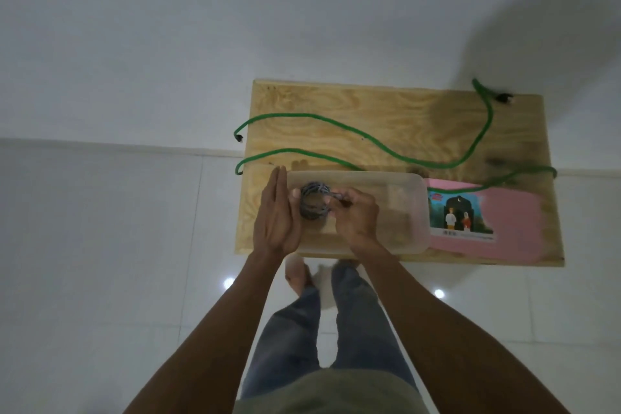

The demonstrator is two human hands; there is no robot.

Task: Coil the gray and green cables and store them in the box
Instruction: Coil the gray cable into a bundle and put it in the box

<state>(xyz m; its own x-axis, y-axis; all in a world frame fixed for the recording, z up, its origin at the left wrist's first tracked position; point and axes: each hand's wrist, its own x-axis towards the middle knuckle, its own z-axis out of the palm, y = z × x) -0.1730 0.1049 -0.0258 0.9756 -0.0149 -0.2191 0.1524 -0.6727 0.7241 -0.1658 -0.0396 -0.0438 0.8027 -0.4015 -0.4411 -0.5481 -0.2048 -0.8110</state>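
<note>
The gray cable [314,201] is wound into a small coil held over the left end of a clear plastic box [403,212]. My left hand [277,212] has its fingers straight, with the thumb through the coil supporting it. My right hand [354,217] pinches the gray cable's loose end beside the coil. The green cable [369,139] lies uncoiled in long waves across the wooden table [336,104], with its ends hanging over the left and right edges.
A pink lid [510,222] with a picture label lies right of the box, partly under the green cable. A black connector [504,97] sits at the table's far right corner. White tiled floor surrounds the small table; my legs stand at its near edge.
</note>
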